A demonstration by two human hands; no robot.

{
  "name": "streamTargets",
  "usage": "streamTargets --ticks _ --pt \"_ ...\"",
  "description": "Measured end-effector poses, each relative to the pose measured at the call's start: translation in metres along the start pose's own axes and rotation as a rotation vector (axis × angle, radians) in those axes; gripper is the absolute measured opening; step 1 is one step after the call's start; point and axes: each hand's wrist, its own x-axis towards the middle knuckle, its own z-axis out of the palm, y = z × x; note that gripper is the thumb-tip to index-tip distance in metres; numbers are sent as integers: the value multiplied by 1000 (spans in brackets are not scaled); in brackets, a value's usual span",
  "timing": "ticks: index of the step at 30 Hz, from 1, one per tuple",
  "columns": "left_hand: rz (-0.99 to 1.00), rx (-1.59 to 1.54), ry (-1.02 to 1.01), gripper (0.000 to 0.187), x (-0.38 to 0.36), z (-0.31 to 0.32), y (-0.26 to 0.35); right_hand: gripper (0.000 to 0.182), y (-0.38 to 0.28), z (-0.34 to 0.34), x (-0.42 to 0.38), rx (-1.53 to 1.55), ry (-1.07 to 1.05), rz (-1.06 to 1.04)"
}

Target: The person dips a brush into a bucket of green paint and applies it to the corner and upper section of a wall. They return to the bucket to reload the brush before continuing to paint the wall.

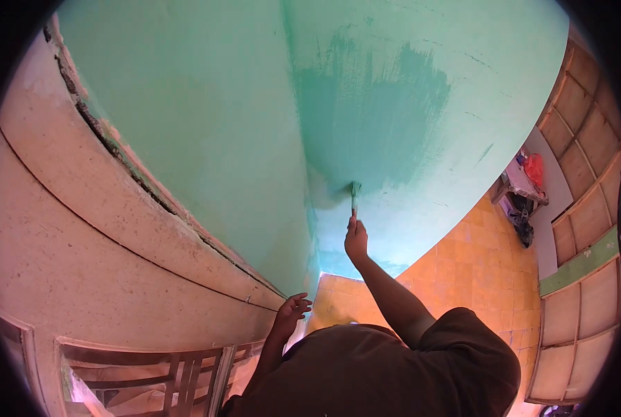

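Note:
My right hand (356, 240) is closed around the handle of a paintbrush (355, 197), bristles pointing up. The bristle end is at the green wall (408, 208), just below a darker, wet-looking patch of green paint (373, 118) with streaky edges. My left hand (293, 313) is raised beside my body near the wall corner, its fingers apart and slightly curled, with nothing visible in it.
A second green wall (206, 139) meets the painted one at a corner. To the left is a pinkish wall (116, 257) with a cracked edge and a wooden lattice opening (150, 375). Orange tiles (477, 257) cover the floor. A small table (522, 182) holds a red bag (534, 169).

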Motion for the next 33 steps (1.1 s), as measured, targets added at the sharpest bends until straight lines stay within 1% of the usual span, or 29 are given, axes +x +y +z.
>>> streamTargets --ticks 1,3,4,6,7,8,9,11,12,14,15,17,18,19,20,21,22,23,24,26,27,28,29,30,31,32,33 --pt "3 2 0 41 -2 -1 1 42 -2 -4 -6 2 2 -2" --pt "7 13 17 41 -6 -1 1 45 -6 -12 -12 322 -397 796" --pt "12 13 17 41 -7 -1 0 45 -4 -14 -12 323 -397 791" --pt "24 26 7 40 -8 -2 -3 48 -4 -14 -8 500 -463 1091" --pt "32 26 9 40 -8 -3 -2 49 -23 -17 -1 489 -464 1035" --pt "30 20 11 40 -10 -2 -2 47 -37 -21 10 550 -496 973" --pt "24 15 10 40 -11 -2 -3 40 -52 -24 25 615 -492 922" --pt "26 18 4 40 -12 -1 -3 33 -117 -46 42 734 -548 811" --pt "29 21 3 40 -13 -3 -3 30 -145 -55 46 743 -515 736" --pt "35 16 13 40 -14 -5 -2 29 -184 -67 57 764 -470 559" --pt "35 11 21 40 -15 -5 -2 31 -208 -75 62 766 -455 510" --pt "42 6 24 39 -18 -7 -4 33 -237 -82 73 752 -473 352" --pt "54 2 22 39 -19 -8 -4 31 -255 -85 77 712 -425 306" --pt "51 -2 25 39 -20 -9 -4 29 -267 -88 83 737 -405 200" --pt "41 -5 35 38 -22 -10 -5 29 -280 -89 90 714 -319 78" --pt "29 -7 45 38 -24 -10 -5 30 -293 -92 100 666 -259 -109" --pt "23 -9 46 38 -24 -9 -6 32 -304 -97 112 649 -229 -189" --pt "5 -11 48 39 -24 -9 -7 33 -316 -104 119 647 -243 -174" --pt "-15 -13 49 41 -24 -9 -9 33 -310 -103 123 645 -242 -167" --pt "-20 -11 37 41 -20 -8 -12 34 -289 -96 129 562 -216 -268" --pt "-18 -11 26 41 -18 -8 -13 33 -267 -91 122 560 -274 -163" --pt "-18 -12 25 41 -17 -6 -10 35 -229 -76 116 417 -224 -215" --pt "-13 -6 20 41 -16 -4 -7 41 -191 -65 104 290 -203 -187" --pt "-7 1 15 42 -16 -3 -4 43 -156 -56 87 239 -210 -151" --pt "-5 2 16 42 -14 -3 -3 45 -121 -46 69 190 -215 -36" --pt "6 8 8 41 -13 -4 -3 42 -78 -30 54 208 -146 -63" --pt "16 14 2 41 -13 -5 -2 41 -46 -22 35 204 -143 10"
